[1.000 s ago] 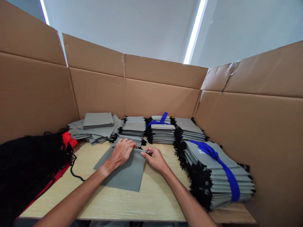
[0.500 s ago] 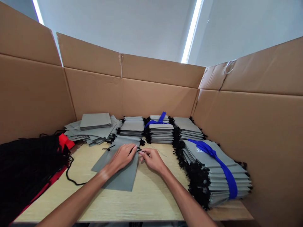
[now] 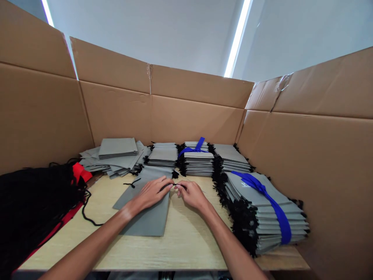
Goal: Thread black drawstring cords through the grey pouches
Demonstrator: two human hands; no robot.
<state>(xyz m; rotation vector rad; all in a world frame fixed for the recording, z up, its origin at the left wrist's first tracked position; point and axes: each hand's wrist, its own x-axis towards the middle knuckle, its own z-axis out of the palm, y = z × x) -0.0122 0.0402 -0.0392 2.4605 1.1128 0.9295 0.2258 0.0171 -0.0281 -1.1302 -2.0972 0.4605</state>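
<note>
A flat grey fabric pouch (image 3: 145, 217) lies on the wooden table (image 3: 189, 241) in front of me. My left hand (image 3: 151, 192) rests flat on the pouch's upper right part, fingers pressing its top edge. My right hand (image 3: 190, 193) sits just right of that edge and pinches a thin black drawstring (image 3: 175, 185) at the pouch's corner. A short black cord end (image 3: 131, 182) sticks out on the pouch's left side.
Grey pouch stacks line the back: a loose pile (image 3: 115, 157), a stack (image 3: 163, 154) and a blue-ribboned stack (image 3: 198, 157). A big blue-tied bundle (image 3: 265, 210) fills the right. Black cords (image 3: 32, 206) on red fabric (image 3: 80, 173) lie left. Cardboard walls (image 3: 186, 109) surround the table.
The pouch shifted slightly left and a black cord end appeared at its left. Both hands stayed at its top right corner, the right fingers still working the drawstring.
</note>
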